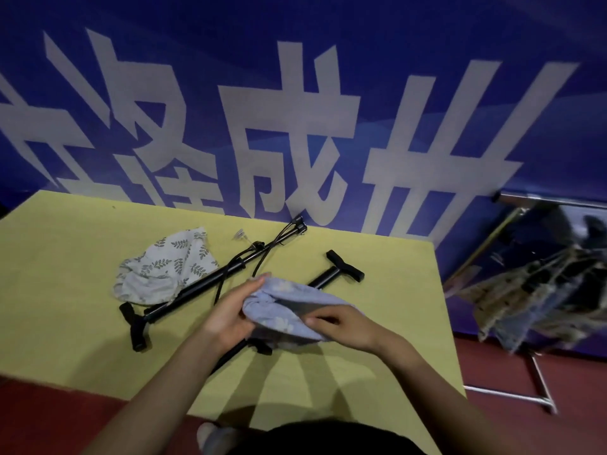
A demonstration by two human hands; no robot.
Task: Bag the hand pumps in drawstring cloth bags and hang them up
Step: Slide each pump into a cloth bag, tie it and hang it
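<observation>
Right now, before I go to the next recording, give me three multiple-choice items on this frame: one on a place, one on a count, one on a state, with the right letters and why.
1. Where does the white leaf-print bag lie?
A. on the yellow table, partly over a pump
B. on the red floor
C. on the metal rack

2. How many black hand pumps are on the table?
A. one
B. two
C. four

3. What is the state of the blue bag?
A. hanging on the rack
B. flat and untouched on the table
C. held by both hands above a pump

Answers:
1 A: it rests on the yellow table, covering part of the far pump.
2 B: the far pump and the near pump are the only two.
3 C: the left hand and the right hand both grip it.
</observation>
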